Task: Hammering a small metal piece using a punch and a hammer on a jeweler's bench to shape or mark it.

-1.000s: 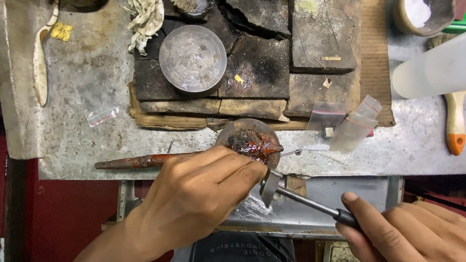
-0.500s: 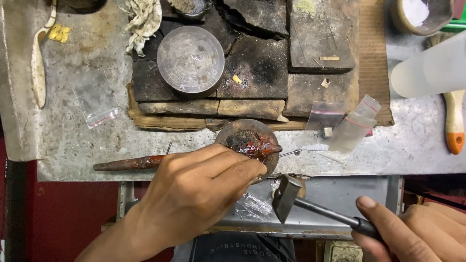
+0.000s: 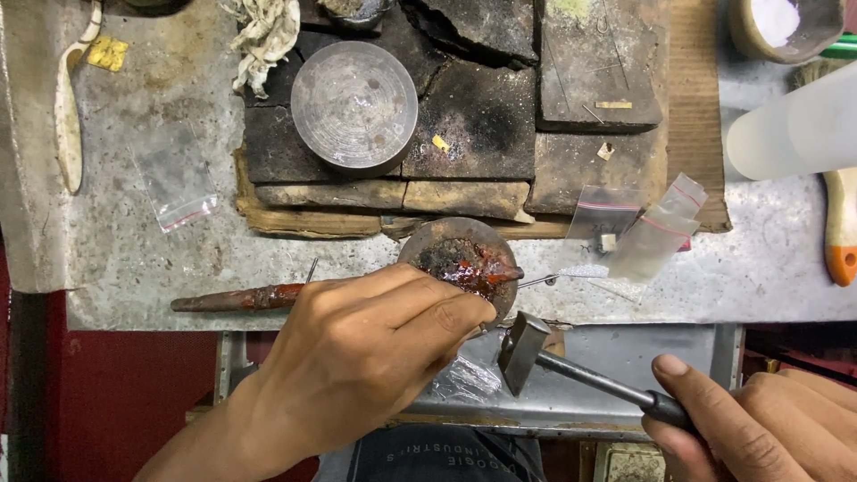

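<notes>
Red-stained tapered stick (image 3: 234, 297) lies left on the metal bench (image 3: 134, 259). Left hand (image 3: 357, 357) pinches its fingers together on the wax-coated tip (image 3: 473, 266) over a round block (image 3: 420, 245). Right hand (image 3: 759, 428) is clamped on a small hammer (image 3: 527, 351), head just below the fingers. Risk: an off-line blow catches fingertips or jolts the tip loose.

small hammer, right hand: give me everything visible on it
The small hammer has a blocky, dull grey metal head on a thin dark shank that ends in a black grip. It lies tilted, head up-left and handle down-right, over the steel tray below the bench edge. The right hand grips the handle end, thumb laid along it. The head hangs just below the round pitch-filled bowl and near the left hand, apparently touching neither.
</notes>
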